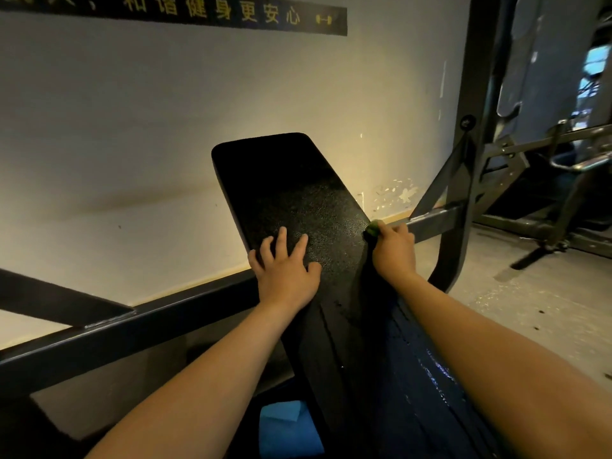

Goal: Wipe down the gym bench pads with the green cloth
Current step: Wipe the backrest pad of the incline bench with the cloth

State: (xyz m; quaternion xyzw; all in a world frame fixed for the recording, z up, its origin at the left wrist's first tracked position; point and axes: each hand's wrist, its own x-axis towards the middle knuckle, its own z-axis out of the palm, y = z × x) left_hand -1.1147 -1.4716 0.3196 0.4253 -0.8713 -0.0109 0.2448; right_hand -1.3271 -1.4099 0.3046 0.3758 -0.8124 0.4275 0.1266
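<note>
Both hands are at the pad (291,187). Left hand (284,271) lies flat on its lower face, fingers straight and spread, holding nothing and apparently bracing. Right hand (394,251) is curled round the cloth (372,228), which is bunched so small that only a green tuft shows past the knuckles. It presses the cloth against the pad's right edge, near the lower corner.

My reading is that the side edge is the step in hand, with the tilted face either done or next; I cannot tell from its look whether it is damp. The next move calls for sliding the cloth up along that edge toward the rounded top, with even pressure against the brace. Opening the cloth out would cover more on the broad face. The seat (331,346) below, dark and creased between the forearms, also needs a pass.

The pad is black with a pebbled grain that catches warm light, so the cloth will likely drag a little rather than glide.

Behind it stands a pale wall (132,127), its paint chipped near the cloth, with a dark sign (198,11) of yellow characters along the top. A steel bar (165,314) runs between pad and wall, and a post (473,94) rises at right. Beyond it are a concrete floor (530,293) and another machine (546,150).
</note>
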